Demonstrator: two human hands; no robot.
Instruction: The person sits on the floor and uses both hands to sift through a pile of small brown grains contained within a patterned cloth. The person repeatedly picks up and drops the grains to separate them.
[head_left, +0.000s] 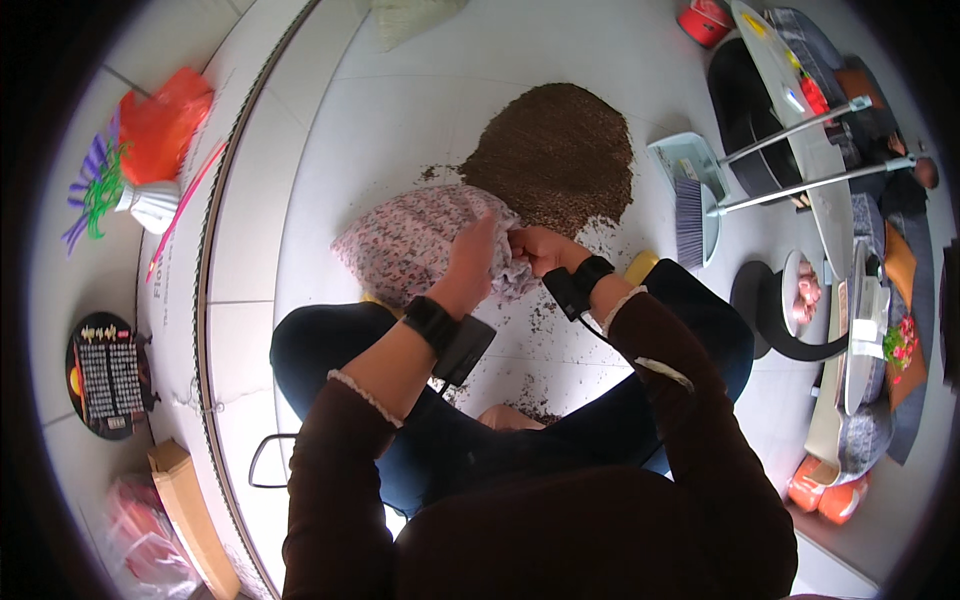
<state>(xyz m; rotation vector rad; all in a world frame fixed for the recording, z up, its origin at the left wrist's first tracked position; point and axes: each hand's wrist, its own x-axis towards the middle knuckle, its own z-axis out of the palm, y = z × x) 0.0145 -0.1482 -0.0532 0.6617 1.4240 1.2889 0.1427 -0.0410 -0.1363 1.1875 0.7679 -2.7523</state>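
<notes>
A stuffed floral cloth pillow (409, 232) lies on the floor in front of me, its gathered end turned to the right. My left hand (472, 255) grips the cloth near that bunched end. The fingers of my right hand (547, 247) are closed on the same gathered cloth from the right; the fingertips are partly hidden. Just beyond both hands spreads a heap of brown husk-like grains (559, 142) on the pale tiles. Loose grains (544, 315) are scattered between the pillow and my knees.
A grey dustpan (694, 150) and a broom (688, 221) stand right of the heap. Farther right are a low table (825, 172) and a plate of pink items (802, 292). At left, a long ledge (225, 225) runs past a white vase (154, 202) with artificial lavender.
</notes>
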